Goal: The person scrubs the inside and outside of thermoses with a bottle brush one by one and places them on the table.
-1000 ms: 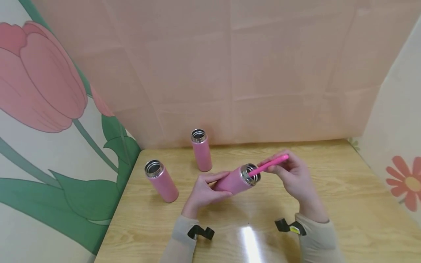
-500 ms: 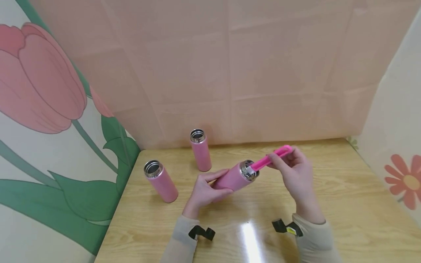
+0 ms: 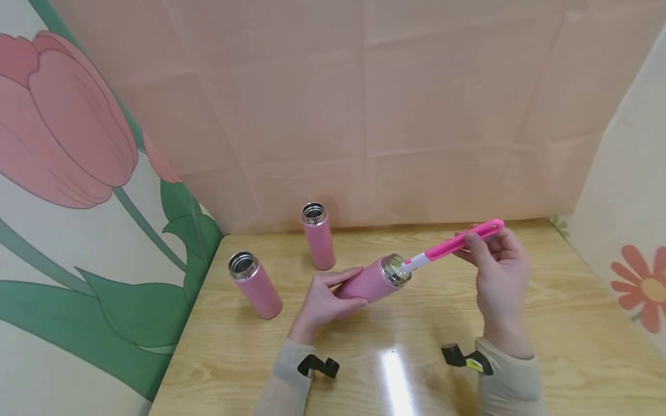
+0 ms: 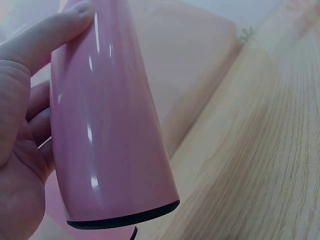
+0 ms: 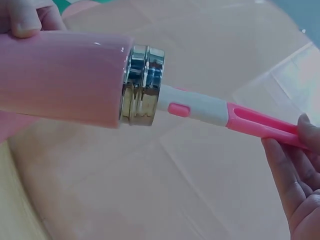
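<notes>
Bottle (image 3: 368, 284) in the middle, pink with a shiny metal neck, tilted, mouth up and to the right. Use it as the landmark. Left hand (image 3: 325, 301) holds it round the lower body, thumb on the near side, fingers curled about the far side. Dark rim at its base shows in the left wrist view; can't tell if that base touches the desk.

Stick (image 3: 451, 245) runs into the bottle's mouth from the right: pink slotted handle, white section with a small pink button, which sits just outside the metal neck in the right wrist view. Inner end hidden inside. Right hand (image 3: 502, 278), right of the bottle, pinches the handle near its outer end, thumb and fingers narrow on it.

Second bottle (image 3: 258, 293), also pink, uncapped, upright, left of the held bottle, well apart. Third bottle (image 3: 319, 241), same look, upright, behind and left of the held one, near it. Both on the wooden desk (image 3: 572, 323).

Pinkish cloth (image 3: 406, 115) hangs behind the bottle. Large tulip picture (image 3: 78, 127) far left of it, red flower picture (image 3: 651, 290) far right. Light-coloured sleeves (image 3: 510, 384), black wrist mount (image 3: 317, 366) on each.
</notes>
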Available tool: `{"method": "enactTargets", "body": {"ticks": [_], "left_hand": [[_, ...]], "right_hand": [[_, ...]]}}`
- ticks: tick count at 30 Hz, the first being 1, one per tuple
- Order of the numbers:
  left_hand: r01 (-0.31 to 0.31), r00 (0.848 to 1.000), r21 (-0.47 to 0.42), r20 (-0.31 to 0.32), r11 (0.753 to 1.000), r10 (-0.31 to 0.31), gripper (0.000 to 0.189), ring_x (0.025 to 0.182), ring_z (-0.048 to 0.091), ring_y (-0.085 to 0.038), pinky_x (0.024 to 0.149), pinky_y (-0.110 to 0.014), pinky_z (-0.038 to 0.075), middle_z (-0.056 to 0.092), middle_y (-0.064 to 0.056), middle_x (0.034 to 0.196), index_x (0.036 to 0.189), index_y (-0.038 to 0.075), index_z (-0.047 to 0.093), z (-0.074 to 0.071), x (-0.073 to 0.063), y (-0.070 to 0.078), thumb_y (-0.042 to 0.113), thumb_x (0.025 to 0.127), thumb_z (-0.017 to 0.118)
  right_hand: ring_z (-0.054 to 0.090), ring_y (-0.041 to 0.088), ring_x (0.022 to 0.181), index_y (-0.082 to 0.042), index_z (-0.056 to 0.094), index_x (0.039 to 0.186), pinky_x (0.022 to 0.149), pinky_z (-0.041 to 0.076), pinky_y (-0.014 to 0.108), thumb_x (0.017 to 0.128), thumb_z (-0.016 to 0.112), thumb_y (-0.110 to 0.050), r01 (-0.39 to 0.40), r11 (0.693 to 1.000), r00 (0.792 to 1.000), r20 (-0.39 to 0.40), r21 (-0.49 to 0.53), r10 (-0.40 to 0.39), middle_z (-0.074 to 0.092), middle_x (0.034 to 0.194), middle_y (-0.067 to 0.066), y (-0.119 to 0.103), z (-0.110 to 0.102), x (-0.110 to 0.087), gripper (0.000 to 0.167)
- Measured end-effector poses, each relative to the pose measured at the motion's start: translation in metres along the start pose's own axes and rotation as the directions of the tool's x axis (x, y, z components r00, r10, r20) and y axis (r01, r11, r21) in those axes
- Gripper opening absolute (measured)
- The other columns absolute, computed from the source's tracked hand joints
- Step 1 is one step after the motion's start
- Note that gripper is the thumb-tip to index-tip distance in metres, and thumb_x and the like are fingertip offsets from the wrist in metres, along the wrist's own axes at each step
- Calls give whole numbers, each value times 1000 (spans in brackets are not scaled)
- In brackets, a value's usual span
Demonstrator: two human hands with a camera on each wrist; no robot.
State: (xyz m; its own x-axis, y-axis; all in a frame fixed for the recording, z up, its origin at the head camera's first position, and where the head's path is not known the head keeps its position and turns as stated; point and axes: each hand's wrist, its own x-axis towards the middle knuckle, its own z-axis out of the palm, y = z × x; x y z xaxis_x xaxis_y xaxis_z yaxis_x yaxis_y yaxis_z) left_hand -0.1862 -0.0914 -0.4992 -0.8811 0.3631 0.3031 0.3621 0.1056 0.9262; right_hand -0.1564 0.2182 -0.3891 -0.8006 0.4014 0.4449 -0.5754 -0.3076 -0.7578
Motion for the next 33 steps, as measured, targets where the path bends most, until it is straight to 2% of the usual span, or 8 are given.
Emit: {"method": "enactTargets", "body": {"ticks": [7,14,17,20,24,29,33], "left_hand": [[6,998,-1,55,1000,-6,63,125,69,-19,108,-44,53,73,6,135,140,22,74,-2,-1,2,14,82,96],[86,992,-15,98,996,-84,63,126,67,-17,110,-52,51,73,10,135,142,27,72,-4,-2,0,22,83,96],[100,990,-23,104,995,-97,63,126,67,-17,111,-54,50,73,11,135,141,30,73,-6,-3,-2,22,83,96],[98,990,-23,107,995,-95,64,126,67,-17,110,-54,50,73,11,135,139,33,74,-7,-3,-4,21,81,97],[84,991,-20,109,996,-81,64,125,67,-17,109,-53,50,73,10,135,139,32,74,-8,-3,-5,20,81,98],[61,993,-7,99,998,-60,64,124,68,-16,109,-49,51,73,11,134,138,30,75,-9,-3,-5,18,79,98],[60,994,-3,93,998,-59,64,125,67,-16,110,-51,50,73,11,134,137,31,75,-9,-3,-6,17,79,98]], "right_hand": [[79,28,86,24,62,114,77,64,38,98,71,7,47,998,999,-22,-43,-48,77,99,24,-9,-3,0,25],[79,29,87,24,61,113,78,64,38,99,71,4,53,997,997,-57,-47,-56,76,99,26,-14,-3,-1,26],[79,29,86,25,60,114,79,64,39,99,70,4,86,996,995,-56,-26,-87,76,99,27,-15,-3,-1,28],[79,31,84,28,57,113,78,64,41,99,67,9,126,991,991,-55,38,-124,75,96,29,-14,-4,-1,26],[79,32,83,30,56,113,77,64,40,99,67,11,155,986,987,-61,54,-152,74,95,31,-15,-6,0,26],[78,32,82,30,55,114,76,64,40,98,69,9,164,986,984,-80,29,-162,75,94,28,-16,-7,0,30],[79,31,80,31,55,113,74,64,39,97,72,7,173,985,980,-97,12,-171,76,93,27,-15,-8,1,33]]}}
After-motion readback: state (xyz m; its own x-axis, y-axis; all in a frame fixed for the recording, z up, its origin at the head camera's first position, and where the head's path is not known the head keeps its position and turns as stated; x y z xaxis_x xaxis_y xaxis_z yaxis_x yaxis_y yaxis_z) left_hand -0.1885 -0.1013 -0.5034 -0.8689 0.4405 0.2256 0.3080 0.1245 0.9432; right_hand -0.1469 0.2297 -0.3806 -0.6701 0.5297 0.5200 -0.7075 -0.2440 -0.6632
